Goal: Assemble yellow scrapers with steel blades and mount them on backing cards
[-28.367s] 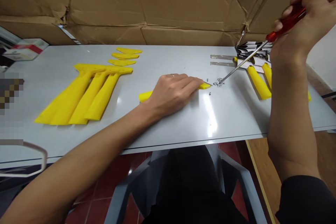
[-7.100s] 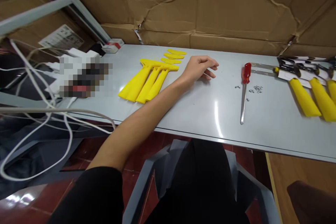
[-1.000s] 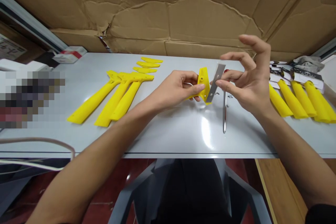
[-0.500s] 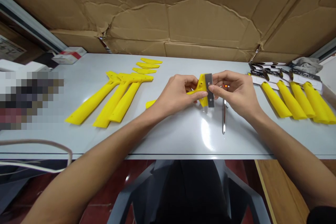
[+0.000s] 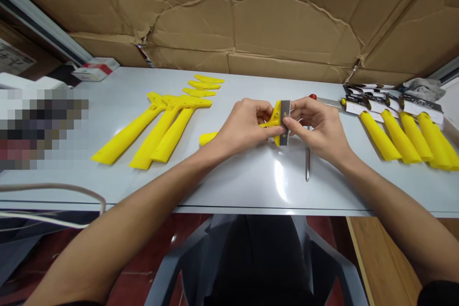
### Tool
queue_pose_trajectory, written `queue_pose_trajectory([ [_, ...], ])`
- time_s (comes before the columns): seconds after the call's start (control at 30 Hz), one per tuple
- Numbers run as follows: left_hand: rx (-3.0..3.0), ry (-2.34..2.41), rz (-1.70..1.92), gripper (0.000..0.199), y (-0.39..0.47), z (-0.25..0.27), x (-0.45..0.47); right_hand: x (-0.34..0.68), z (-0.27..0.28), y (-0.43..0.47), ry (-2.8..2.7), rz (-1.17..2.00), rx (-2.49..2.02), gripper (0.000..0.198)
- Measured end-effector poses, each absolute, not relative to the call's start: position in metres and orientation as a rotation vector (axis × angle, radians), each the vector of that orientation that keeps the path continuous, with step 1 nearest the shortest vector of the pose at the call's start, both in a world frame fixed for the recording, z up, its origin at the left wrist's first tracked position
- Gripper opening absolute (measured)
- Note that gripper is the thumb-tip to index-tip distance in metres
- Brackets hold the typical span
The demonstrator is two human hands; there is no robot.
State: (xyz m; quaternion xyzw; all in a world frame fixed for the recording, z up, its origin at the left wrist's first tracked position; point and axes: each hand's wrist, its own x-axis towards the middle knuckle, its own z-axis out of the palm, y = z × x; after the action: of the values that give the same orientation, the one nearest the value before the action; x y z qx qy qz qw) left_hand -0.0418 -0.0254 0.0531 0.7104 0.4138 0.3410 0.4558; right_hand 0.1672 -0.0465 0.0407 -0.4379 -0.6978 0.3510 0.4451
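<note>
My left hand (image 5: 245, 122) is closed around the neck of a yellow scraper handle (image 5: 277, 111), whose grip end sticks out past the wrist side. A dark, flat metal blade (image 5: 285, 108) with small holes lies upright against the handle's head. My right hand (image 5: 321, 122) pinches that blade between thumb and fingers, and my left thumb presses near it too. Under the right hand lies a slim tool with a metal shaft (image 5: 308, 165) and a red end, partly hidden, probably a screwdriver.
Yellow scraper handles (image 5: 167, 134) lie to the left, with small yellow cover pieces (image 5: 202, 85) behind them. At right are several yellow-handled scrapers (image 5: 409, 136) with black-and-white sleeved blades. A cardboard wall (image 5: 251, 24) closes off the back; a white cable (image 5: 53, 186) crosses the left front.
The blade has shifted left over the scraper handle's head, closing the slight offset seen before. Both hands keep their grip. The view has tilted a little, revealing the tool's red end.
</note>
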Motion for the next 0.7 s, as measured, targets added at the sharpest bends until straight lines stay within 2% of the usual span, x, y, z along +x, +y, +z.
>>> queue_pose_trajectory([
  [0.13, 1.764, 1.036, 0.843, 0.027, -0.025, 0.054, -0.042, 0.165, 0.039, -0.047, -1.756, 0.859, -1.099, 0.054],
  [0.5, 1.591, 1.049, 0.923, 0.037, -0.024, 0.07, -0.048, 0.17, 0.042, -0.045, -1.677, 0.963, -1.083, 0.06],
  [0.6, 1.561, 1.017, 0.921, 0.038, -0.028, 0.082, -0.05, 0.183, 0.039, -0.036, -1.659, 0.776, -1.163, 0.051],
  [0.7, 1.508, 0.91, 0.844, 0.038, -0.038, 0.09, -0.048, 0.185, 0.04, -0.014, -1.869, 0.321, -1.265, 0.034],
])
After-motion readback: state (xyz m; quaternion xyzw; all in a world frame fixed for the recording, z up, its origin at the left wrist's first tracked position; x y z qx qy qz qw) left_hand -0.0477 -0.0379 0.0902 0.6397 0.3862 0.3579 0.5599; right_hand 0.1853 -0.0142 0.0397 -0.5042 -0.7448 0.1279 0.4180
